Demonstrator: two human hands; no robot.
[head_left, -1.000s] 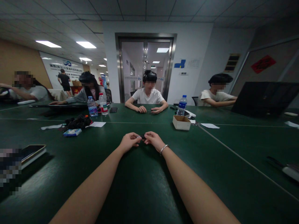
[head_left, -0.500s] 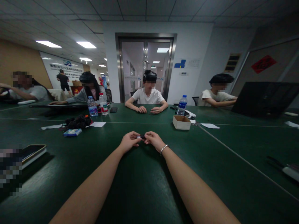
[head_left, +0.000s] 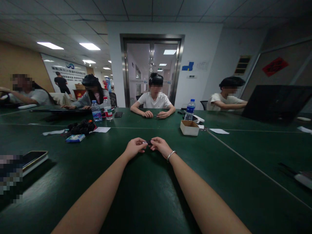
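Just above the dark green table (head_left: 146, 182), my two hands meet over a small black stick-like piece with a shiny silver end (head_left: 149, 142). It is too small and too covered by fingers to name surely. My left hand (head_left: 135, 148) pinches its silver end between thumb and fingers. Its black end sits in the pinch of my right hand (head_left: 161, 147), which has a silver bangle (head_left: 171, 156) on the wrist. The fingertips of both hands are close together around the piece.
An open cardboard box (head_left: 189, 128) stands ahead to the right, with a water bottle (head_left: 190, 109) behind it. Left are a black cable bundle (head_left: 81, 127), a blue packet (head_left: 75, 138) and a phone (head_left: 36, 159). A person (head_left: 156, 100) sits opposite, hands on the table.
My hands stay in place. Slightly less of the silver end shows beside my left fingers. Farther back, a person at the left has shifted their arms, and a standing person has stepped left.
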